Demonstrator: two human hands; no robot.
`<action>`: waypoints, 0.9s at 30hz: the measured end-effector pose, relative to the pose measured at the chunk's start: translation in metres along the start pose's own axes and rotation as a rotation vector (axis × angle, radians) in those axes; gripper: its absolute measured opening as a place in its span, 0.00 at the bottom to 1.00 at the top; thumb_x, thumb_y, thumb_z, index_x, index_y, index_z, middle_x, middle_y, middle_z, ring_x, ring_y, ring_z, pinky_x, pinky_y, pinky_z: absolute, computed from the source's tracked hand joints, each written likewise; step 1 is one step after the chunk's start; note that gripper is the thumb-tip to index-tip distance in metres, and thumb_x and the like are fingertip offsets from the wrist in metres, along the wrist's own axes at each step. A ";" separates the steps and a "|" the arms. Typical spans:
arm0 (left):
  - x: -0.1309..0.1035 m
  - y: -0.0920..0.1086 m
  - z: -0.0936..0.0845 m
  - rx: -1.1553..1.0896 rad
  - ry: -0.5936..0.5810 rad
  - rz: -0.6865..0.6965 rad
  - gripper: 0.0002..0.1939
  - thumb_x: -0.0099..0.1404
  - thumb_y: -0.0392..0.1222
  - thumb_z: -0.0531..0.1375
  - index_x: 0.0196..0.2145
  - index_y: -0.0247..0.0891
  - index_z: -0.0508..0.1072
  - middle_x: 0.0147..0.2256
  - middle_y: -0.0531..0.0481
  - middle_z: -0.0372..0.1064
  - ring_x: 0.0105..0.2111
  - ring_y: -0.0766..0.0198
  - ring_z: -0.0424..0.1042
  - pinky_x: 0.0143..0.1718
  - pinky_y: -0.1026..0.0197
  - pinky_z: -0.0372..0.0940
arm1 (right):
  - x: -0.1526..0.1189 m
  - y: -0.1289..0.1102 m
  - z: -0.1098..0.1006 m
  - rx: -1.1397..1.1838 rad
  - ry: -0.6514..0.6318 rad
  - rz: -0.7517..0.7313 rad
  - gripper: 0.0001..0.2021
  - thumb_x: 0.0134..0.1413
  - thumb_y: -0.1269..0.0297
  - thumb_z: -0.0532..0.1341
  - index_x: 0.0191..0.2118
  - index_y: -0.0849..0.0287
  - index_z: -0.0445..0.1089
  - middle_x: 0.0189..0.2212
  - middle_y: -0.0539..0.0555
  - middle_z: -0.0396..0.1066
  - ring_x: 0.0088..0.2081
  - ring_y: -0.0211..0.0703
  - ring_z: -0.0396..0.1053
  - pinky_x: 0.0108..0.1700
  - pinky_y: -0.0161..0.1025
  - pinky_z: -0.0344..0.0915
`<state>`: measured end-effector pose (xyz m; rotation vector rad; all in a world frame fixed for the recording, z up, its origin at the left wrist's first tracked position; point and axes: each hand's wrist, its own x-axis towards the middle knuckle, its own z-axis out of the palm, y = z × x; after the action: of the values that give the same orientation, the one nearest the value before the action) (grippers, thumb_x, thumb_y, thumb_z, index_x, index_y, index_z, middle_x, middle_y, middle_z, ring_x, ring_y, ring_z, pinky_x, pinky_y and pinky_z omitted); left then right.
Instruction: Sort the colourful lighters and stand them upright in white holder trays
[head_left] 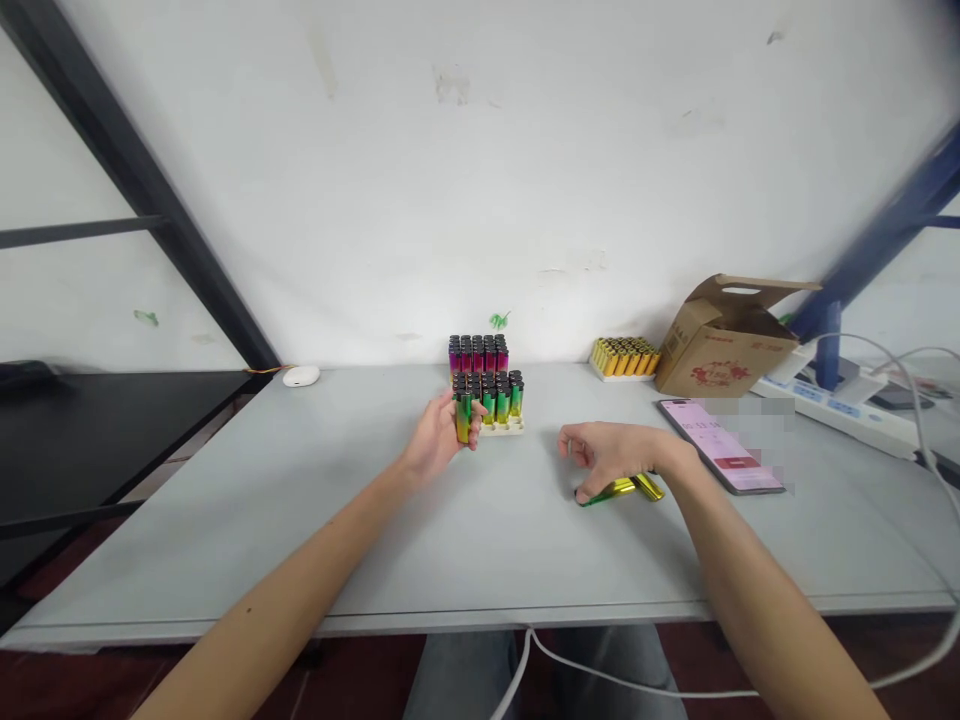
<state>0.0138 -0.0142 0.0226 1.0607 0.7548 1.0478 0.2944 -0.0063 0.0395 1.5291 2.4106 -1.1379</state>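
Observation:
My left hand (436, 440) is closed round a shiny green-yellow cylinder (463, 420) with a dark top, roughly lighter-sized and upright. Just behind it is a pale tray (501, 430) with empty round holes along its front. Several matching green-yellow cylinders (503, 403) stand in the tray's rows, partly hidden by the hand. On the right, my right hand (611, 450) is over a cylinder lying on its side (616, 490). Its thumb appears to touch the dark end, while the other fingers are curved and apart. Beside that lies another shiny yellow cylinder (649, 487).
Purple-red cylinders (478, 354) stand in rows behind the tray. Near the wall are a tray of yellow cylinders (625, 357) and an opened cardboard box (720, 345). A phone (724, 445), a power strip (840, 412) and white cables lie right; a white case (301, 376) sits left.

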 end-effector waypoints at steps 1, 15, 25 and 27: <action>0.001 0.002 -0.002 -0.027 -0.008 -0.017 0.20 0.65 0.55 0.48 0.32 0.36 0.70 0.27 0.48 0.61 0.25 0.64 0.61 0.29 0.60 0.62 | 0.000 -0.001 0.000 0.002 -0.003 -0.009 0.30 0.29 0.53 0.73 0.43 0.53 0.65 0.35 0.50 0.69 0.30 0.41 0.68 0.28 0.36 0.62; -0.003 0.011 -0.003 -0.178 -0.097 -0.168 0.19 0.64 0.55 0.49 0.27 0.38 0.66 0.22 0.53 0.52 0.21 0.65 0.56 0.25 0.61 0.60 | -0.017 0.015 0.006 -0.094 0.210 -0.023 0.17 0.43 0.62 0.65 0.43 0.55 0.71 0.38 0.54 0.73 0.38 0.48 0.71 0.39 0.40 0.65; -0.002 0.002 -0.002 -0.106 -0.079 -0.205 0.16 0.67 0.47 0.43 0.25 0.39 0.58 0.23 0.55 0.47 0.21 0.68 0.51 0.23 0.64 0.53 | 0.067 0.030 -0.011 -0.139 0.637 0.078 0.18 0.54 0.60 0.60 0.47 0.65 0.71 0.44 0.62 0.74 0.42 0.48 0.71 0.44 0.38 0.63; -0.002 0.002 -0.002 -0.105 -0.078 -0.192 0.16 0.67 0.46 0.42 0.25 0.38 0.58 0.23 0.55 0.47 0.21 0.69 0.51 0.23 0.65 0.52 | 0.071 0.027 -0.007 -0.142 0.667 0.070 0.18 0.57 0.60 0.57 0.49 0.66 0.70 0.45 0.64 0.73 0.43 0.49 0.70 0.44 0.39 0.62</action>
<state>0.0104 -0.0153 0.0241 0.9144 0.7159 0.8676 0.2824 0.0582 -0.0001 2.1816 2.6941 -0.4618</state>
